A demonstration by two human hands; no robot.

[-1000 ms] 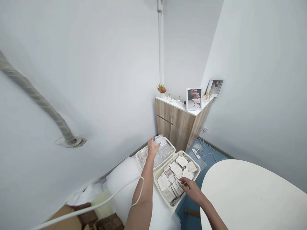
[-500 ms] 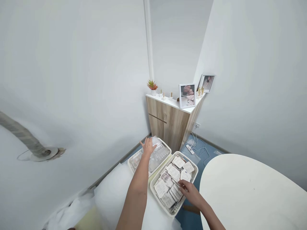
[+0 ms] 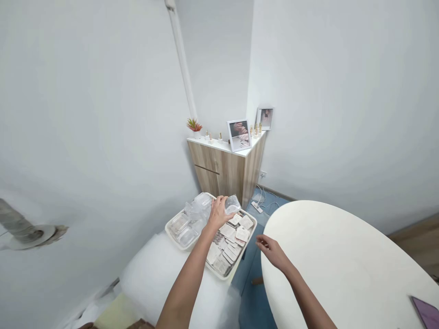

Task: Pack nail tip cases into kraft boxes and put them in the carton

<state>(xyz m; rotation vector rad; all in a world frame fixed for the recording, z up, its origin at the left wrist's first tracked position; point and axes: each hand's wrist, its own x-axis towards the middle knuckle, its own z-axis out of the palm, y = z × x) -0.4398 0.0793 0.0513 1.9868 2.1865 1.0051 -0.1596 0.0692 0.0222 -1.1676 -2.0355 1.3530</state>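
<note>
My left hand [image 3: 217, 213] is closed on a clear plastic box [image 3: 232, 204], lifted above two cream baskets. The left basket [image 3: 172, 230] holds more clear plastic boxes [image 3: 200, 204]. The right basket [image 3: 230, 274] is full of several small flat white packets [image 3: 236, 233]. My right hand [image 3: 270, 248] hangs in the air just right of that basket, at the edge of the round white table [image 3: 336, 265]. Its fingers are loosely curled and nothing is in them.
A wooden cabinet [image 3: 222, 171] stands in the corner with a small plant [image 3: 194, 125], little bottles and two framed pictures [image 3: 239, 135] on top. A power strip [image 3: 256, 207] and cables lie on the blue floor. A dark pink item [image 3: 427, 310] rests at the table's right edge.
My left hand has closed on a clear box and lifted it rightwards out of the left basket. My right hand has left the packets and drawn back towards the table. The view swung right.
</note>
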